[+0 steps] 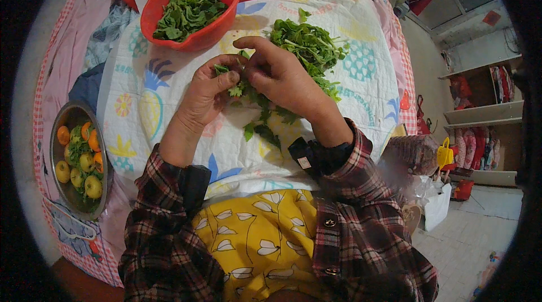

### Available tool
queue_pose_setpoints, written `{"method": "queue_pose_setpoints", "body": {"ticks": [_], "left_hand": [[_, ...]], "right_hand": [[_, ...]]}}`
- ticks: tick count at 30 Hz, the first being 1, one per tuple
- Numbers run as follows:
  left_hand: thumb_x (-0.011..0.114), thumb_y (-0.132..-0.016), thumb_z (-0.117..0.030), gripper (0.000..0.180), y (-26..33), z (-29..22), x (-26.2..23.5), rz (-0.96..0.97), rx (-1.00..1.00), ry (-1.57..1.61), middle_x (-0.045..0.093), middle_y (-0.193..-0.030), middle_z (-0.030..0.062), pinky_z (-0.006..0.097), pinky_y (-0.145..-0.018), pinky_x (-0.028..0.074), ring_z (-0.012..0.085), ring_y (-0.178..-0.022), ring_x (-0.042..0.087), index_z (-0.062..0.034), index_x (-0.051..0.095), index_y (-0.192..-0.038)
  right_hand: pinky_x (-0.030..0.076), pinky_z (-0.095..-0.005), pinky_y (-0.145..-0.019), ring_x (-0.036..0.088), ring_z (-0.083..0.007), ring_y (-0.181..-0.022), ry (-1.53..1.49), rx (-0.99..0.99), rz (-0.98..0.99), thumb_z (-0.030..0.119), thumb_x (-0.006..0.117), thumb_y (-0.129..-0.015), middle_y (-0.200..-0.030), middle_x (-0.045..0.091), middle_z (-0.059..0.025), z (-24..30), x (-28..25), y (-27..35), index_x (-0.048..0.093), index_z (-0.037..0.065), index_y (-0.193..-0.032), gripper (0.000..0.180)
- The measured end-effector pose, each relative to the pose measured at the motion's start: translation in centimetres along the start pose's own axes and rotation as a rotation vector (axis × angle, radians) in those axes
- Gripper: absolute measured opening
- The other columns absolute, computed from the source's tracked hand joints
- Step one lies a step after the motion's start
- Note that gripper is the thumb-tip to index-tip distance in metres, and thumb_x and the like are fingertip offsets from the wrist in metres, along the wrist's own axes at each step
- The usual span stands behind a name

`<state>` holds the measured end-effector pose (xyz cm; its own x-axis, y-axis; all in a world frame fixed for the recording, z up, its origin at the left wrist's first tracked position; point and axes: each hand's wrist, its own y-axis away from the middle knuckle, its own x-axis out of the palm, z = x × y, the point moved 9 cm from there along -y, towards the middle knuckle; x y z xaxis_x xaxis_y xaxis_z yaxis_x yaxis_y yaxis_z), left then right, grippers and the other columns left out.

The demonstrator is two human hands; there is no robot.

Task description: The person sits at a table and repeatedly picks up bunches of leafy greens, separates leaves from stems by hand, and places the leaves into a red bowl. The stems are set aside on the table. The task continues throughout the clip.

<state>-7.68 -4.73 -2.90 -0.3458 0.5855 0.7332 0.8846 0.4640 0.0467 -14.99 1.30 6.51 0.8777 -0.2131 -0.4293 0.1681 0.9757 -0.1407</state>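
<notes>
My left hand [209,90] and my right hand [280,73] meet over the middle of the patterned cloth. Thumb and fingers of the left pinch a leafy green sprig [235,90]. The right thumb and middle fingers close on the same greens, its index finger stretched out to the left. More leaves [264,131] hang or lie below the right hand, partly hidden by it. Just beyond that hand lies a loose heap of leafy greens [307,46]. At the far left a red plastic handled bowl [234,5] holds picked greens [191,15].
On the left, a metal basin [104,189] holds orange and yellow-green fruit with some leaves. The white cloth [186,73] with pineapple prints covers the surface before me. To the right stand a large clear plastic container [415,152], a yellow plastic item [445,154] and shelves [485,115].
</notes>
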Motion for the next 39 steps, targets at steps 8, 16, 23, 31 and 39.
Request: {"method": "queue_pose_setpoints", "body": {"ticks": [8, 16, 23, 31, 39], "left_hand": [[0.061, -0.089, -0.012, 0.013, -0.4, 0.1, -0.8, 0.026, 0.018, 0.054, 0.062, -0.096, 0.0027, 0.025, -0.07, 0.051, 0.0118, -0.084, 0.06, -0.0059, 0.057, -0.101], [0.05, -0.095, -0.019, 0.011, -0.2, 0.0, 0.0, -0.019, -0.025, 0.072, 0.057, -0.092, 0.0028, 0.03, -0.068, 0.051, 0.0136, -0.082, 0.058, -0.0082, 0.051, -0.097], [0.049, -0.095, -0.019, 0.009, -0.5, -0.4, 0.3, 0.121, 0.026, 0.186, 0.049, -0.076, 0.0025, 0.034, -0.066, 0.049, 0.0204, -0.071, 0.055, -0.0096, 0.047, -0.095], [0.053, -0.094, -0.027, 0.018, -0.7, -0.4, 0.4, 0.175, -0.002, 0.285, 0.041, -0.067, -0.0012, 0.026, -0.05, 0.034, 0.0115, -0.053, 0.04, -0.01, 0.047, -0.094], [0.06, -0.091, -0.017, 0.014, -0.4, -0.4, 0.5, 0.131, 0.004, 0.176, 0.049, -0.074, 0.0004, 0.024, -0.053, 0.037, 0.0108, -0.057, 0.045, -0.0052, 0.053, -0.096]], "right_hand": [[0.046, -0.0249, -0.067, 0.053, -0.0105, -0.071, 0.057, 0.052, 0.053, -0.001, 0.055, -0.083, -0.079, 0.057, -0.0042, 0.1, 0.9, -0.1, 0.044, 0.006, -0.129, 0.047], [0.042, -0.0201, -0.064, 0.049, -0.0049, -0.071, 0.109, -0.006, -0.21, 0.001, 0.056, -0.085, -0.079, 0.056, 0.0029, 0.7, -5.3, 1.3, 0.057, 0.002, -0.113, 0.028], [0.047, -0.0329, -0.067, 0.058, -0.0234, -0.073, 0.482, 0.184, -0.336, 0.01, 0.063, -0.078, -0.079, 0.061, -0.0116, -2.4, -8.7, 2.8, 0.063, 0.002, -0.097, 0.02], [0.047, -0.0387, -0.071, 0.059, -0.0314, -0.077, 0.531, 0.174, -0.397, 0.01, 0.064, -0.074, -0.083, 0.06, -0.0158, -3.0, -9.3, 3.3, 0.064, 0.003, -0.087, 0.015], [0.047, -0.0338, -0.068, 0.058, -0.026, -0.073, 0.648, 0.191, -0.408, 0.007, 0.065, -0.073, -0.081, 0.057, -0.0137, -3.1, -9.6, 3.6, 0.065, 0.001, -0.085, 0.013]]}}
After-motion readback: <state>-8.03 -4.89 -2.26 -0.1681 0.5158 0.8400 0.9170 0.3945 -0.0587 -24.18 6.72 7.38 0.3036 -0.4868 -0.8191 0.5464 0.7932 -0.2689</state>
